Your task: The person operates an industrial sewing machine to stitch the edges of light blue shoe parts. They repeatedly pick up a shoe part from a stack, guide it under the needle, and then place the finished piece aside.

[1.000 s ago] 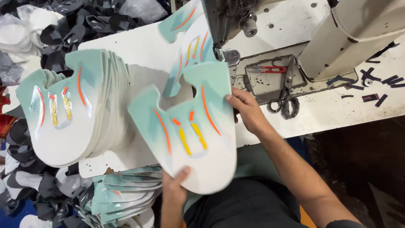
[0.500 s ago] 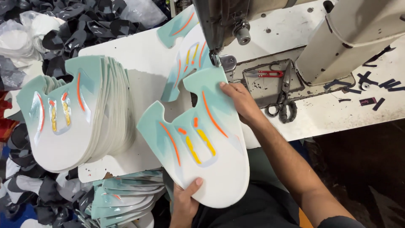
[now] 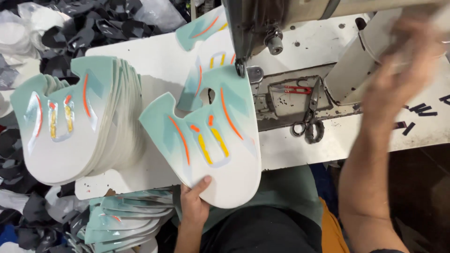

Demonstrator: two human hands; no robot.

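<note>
Holding the mint-and-white shoe upper panel [image 3: 208, 140] by its rounded near edge, my left hand [image 3: 193, 202] pinches it, thumb on top, with the far end tucked under the sewing machine's presser foot [image 3: 241, 68]. I judge this as the positioning step before stitching; next the panel needs squaring to the needle and a second hand steadying it. My right hand [image 3: 398, 70] is raised near the machine body, blurred, so I cannot tell its pose. Beyond my left hand sits the stack of matching panels [image 3: 70, 122]; scissors [image 3: 311, 117] lie right. Half a second ago the right hand rested on the panel's edge; now it has lifted away.
</note>
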